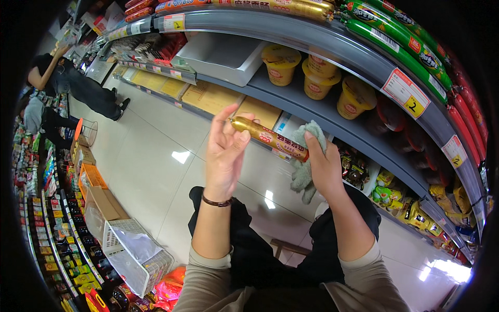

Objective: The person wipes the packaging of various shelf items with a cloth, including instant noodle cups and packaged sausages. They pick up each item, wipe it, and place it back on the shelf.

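A gold-wrapped sausage (pixel 269 136) with printed writing is held in the air before me, slanting down to the right. My left hand (pixel 230 146) grips its gold left end between thumb and fingers. Around its red right end, my right hand (pixel 324 162) presses a grey-green cloth (pixel 309 136), part of which hangs below the fingers. The shelf (pixel 253 84) behind carries several yellow lidded cups (pixel 281 64) and a white tray (pixel 226 54). Above them, more gold sausages (pixel 292 8) and green sausages (pixel 397 50) lie on the upper shelf.
Price tags line the upper shelf edge (pixel 343 48). Snack packs (pixel 421 214) fill the lower right shelf. A white plastic crate (pixel 136 253), cardboard boxes (pixel 103 204) and an orange crate (pixel 91 177) stand on the left. Another person (pixel 85 85) stands in the aisle at upper left.
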Motion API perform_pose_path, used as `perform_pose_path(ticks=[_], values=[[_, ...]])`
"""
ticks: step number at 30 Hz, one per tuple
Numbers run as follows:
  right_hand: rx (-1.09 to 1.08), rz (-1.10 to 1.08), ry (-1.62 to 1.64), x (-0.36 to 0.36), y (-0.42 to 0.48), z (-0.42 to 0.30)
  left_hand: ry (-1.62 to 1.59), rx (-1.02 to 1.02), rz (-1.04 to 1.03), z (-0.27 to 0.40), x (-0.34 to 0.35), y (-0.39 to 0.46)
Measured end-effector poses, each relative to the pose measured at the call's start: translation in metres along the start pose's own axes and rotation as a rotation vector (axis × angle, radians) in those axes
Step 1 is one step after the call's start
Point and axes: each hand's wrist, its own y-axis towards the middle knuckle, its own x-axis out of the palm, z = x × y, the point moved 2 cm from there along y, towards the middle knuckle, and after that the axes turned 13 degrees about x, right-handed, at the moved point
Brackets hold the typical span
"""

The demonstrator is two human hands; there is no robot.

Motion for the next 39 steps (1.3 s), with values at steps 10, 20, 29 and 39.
perform_pose_path(ticks=[10, 20, 29, 39], values=[[-0.163, 0.088, 0.139, 0.0, -0.004, 0.009, -0.36, -0.274, 0.067, -0.036, 0.029, -0.011], [-0.37, 0.154, 0.166, 0.013, -0.003, 0.025, 0.358, -0.522, -0.296, -0.055, 0.059, -0.031], [0.004, 0.253, 0.692, -0.017, 0.022, 0.017, 0.753, -0.337, -0.842, -0.009, 0.055, -0.034], [0.449, -0.167, 0.909, -0.007, 0.034, 0.038, 1.417, 0.832, -0.604, 0.117, 0.08, 0.075]])
